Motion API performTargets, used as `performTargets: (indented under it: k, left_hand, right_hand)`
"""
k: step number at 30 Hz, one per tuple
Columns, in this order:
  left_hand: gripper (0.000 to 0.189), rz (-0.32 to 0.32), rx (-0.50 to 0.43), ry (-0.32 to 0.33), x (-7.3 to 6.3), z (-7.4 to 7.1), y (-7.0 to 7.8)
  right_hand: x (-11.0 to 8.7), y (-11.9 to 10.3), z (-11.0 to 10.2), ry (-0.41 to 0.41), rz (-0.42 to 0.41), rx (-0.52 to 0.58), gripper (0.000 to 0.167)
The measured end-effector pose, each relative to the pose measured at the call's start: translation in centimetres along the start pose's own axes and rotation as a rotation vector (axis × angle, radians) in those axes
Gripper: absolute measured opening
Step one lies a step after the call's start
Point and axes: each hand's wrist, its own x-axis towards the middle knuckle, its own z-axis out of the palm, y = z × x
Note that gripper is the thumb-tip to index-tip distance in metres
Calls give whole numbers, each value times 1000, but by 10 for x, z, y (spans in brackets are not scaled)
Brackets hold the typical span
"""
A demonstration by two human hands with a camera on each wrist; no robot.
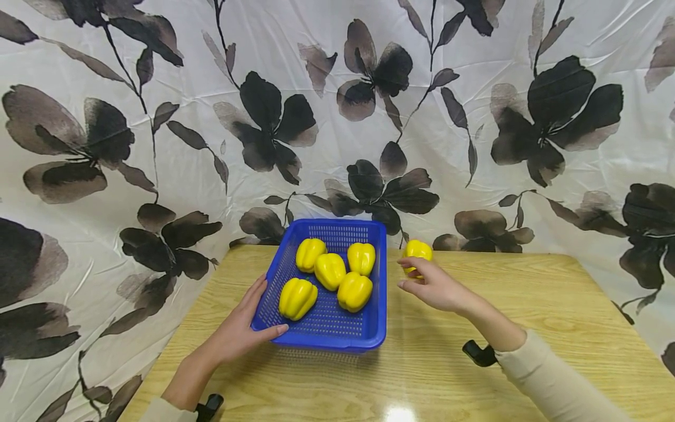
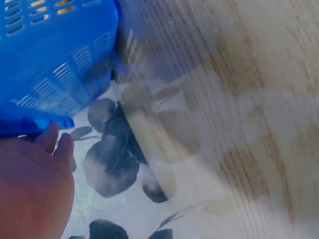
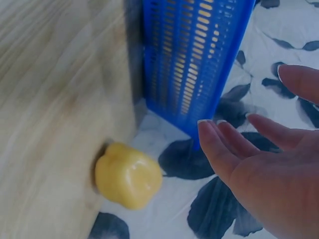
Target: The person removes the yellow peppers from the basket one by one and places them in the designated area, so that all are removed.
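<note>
A blue plastic basket (image 1: 381, 287) with perforated walls stands on the table, holding several yellow bell peppers (image 1: 297, 298). My left hand (image 1: 237, 333) holds its near left corner, thumb over the rim and fingers along the outer left side. Just right of the basket, my right hand (image 1: 435, 286) hovers with relaxed, parted fingers and nothing between them. One more yellow bell pepper (image 1: 419, 250) sits on the table beyond that hand, partly hidden by it in the head view. In the right wrist view this pepper (image 3: 128, 175) lies apart from the fingers (image 3: 219, 149).
The light wood-grain table (image 1: 527, 305) ends at a back edge just behind the basket and the single pepper. White cloth (image 1: 327, 146) printed with dark flowers hangs behind it and along the left side. Black straps (image 1: 479, 353) sit at both wrists.
</note>
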Motion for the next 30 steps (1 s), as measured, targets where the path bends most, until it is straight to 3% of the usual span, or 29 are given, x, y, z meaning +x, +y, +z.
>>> performTargets:
  k: [19, 30]
  left_hand:
    - [109, 6, -3, 4, -1, 0, 0]
    - [110, 6, -7, 3, 0, 0, 1]
  right_hand:
    - [12, -25, 22, -36, -105, -73, 54]
    - [24, -39, 34, -29, -153, -191, 54]
